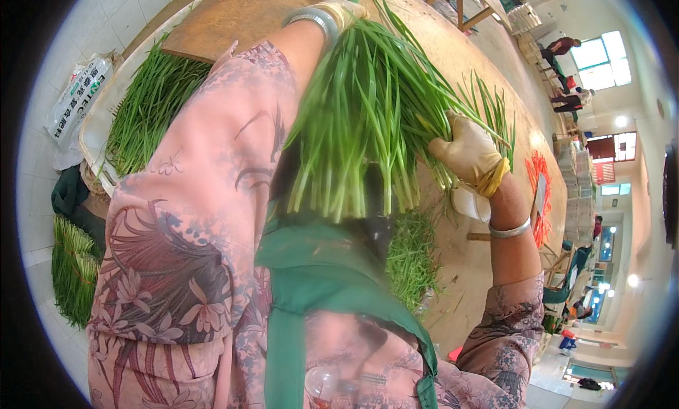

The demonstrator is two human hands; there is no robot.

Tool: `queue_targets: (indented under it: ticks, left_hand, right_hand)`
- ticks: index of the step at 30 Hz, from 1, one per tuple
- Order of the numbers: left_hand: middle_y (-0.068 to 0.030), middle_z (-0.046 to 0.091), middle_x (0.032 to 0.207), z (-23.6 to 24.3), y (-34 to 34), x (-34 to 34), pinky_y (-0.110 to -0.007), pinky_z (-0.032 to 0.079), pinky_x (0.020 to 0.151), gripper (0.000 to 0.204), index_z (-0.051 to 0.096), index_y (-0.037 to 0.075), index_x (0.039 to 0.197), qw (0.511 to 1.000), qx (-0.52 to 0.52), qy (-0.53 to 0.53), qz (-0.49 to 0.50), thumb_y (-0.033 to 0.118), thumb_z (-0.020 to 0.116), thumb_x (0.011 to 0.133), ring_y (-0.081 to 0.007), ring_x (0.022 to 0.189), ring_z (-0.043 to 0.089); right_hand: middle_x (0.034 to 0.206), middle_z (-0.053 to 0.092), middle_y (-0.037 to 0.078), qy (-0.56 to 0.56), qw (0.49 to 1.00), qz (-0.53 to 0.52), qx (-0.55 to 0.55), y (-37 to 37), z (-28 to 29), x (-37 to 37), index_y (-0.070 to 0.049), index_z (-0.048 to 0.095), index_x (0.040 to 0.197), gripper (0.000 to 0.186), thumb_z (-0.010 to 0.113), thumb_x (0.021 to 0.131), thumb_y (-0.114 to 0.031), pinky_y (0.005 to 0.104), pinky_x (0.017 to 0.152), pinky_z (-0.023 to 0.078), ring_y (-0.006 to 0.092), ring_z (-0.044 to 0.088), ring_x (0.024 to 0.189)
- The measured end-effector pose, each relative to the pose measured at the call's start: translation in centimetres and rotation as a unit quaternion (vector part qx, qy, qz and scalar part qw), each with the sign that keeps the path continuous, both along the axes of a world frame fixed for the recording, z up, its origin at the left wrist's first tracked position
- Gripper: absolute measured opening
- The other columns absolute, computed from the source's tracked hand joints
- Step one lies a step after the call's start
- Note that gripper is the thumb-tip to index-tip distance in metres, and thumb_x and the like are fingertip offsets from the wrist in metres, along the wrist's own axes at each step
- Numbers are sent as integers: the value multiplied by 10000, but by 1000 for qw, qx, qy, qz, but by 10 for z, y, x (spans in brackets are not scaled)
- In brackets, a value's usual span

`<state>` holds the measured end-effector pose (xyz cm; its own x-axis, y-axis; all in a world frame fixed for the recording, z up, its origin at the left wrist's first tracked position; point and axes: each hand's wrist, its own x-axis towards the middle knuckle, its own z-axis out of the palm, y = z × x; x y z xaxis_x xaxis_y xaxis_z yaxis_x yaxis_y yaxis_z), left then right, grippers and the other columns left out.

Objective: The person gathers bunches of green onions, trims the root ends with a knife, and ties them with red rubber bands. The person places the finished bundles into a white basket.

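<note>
A large bunch of green Chinese chives [368,112] hangs over the near edge of the wooden table, its pale stem ends toward me. My left hand [344,14], gloved and wearing a bracelet, is closed around the leafy far end of the bunch. At the bunch's right side, my gloved right hand [468,148] pinches several stalks between thumb and fingers. Some of its fingers are hidden by the leaves. Loose chives [488,101] lie on the table just beyond my right hand.
Left of the wooden table [233,16], a white tub [99,136] holds more chives. Tied chive bundles [74,274] stand on the tiled floor. Red ties [540,197] lie at the table's right. Below are a white bucket [470,202] and green trimmings [414,260]. People work far right.
</note>
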<state>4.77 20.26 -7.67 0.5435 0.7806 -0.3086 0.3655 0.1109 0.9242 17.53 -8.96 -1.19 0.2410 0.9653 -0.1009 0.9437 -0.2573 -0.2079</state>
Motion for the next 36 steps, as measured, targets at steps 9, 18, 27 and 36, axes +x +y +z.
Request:
queue_targets:
  ticks: [9, 18, 27, 36]
  left_hand:
    - [-196, 642, 1356, -7, 2, 8, -343, 464, 1061, 654, 615, -65, 1337, 997, 63, 23, 23, 373, 762, 874, -268, 1241, 619]
    - [-216, 565, 1458, 8, -9, -2, -364, 428, 1110, 713, 571, -64, 1397, 998, 53, 33, -10, 375, 761, 868, -303, 1337, 555]
    - [-182, 663, 1323, 3, -4, 0, -371, 493, 1026, 647, 632, -57, 1319, 999, 45, 16, -1, 387, 764, 866, -273, 1200, 634]
    - [-194, 606, 1419, 0, 8, 1, -366, 472, 1058, 692, 591, -57, 1375, 994, 78, 65, -41, 401, 750, 882, -278, 1278, 601]
  right_hand:
    - [951, 742, 210, 92, 992, -77, 28, -17, -6, 1, 84, 677, 1158, 488, 653, 778, -222, 378, 849, 551, 292, 715, 881]
    - [1052, 714, 236, 63, 995, -69, 38, -32, -23, -21, 60, 626, 1209, 470, 645, 809, -186, 417, 897, 531, 321, 694, 961]
    - [1006, 705, 275, 146, 988, -22, 38, -25, -22, 1, 74, 614, 1187, 482, 633, 775, -175, 441, 867, 537, 407, 692, 948]
    - [952, 681, 26, 231, 956, -157, -87, -57, 8, -7, 4, 668, 1131, 296, 740, 867, -108, 281, 786, 511, 96, 610, 859]
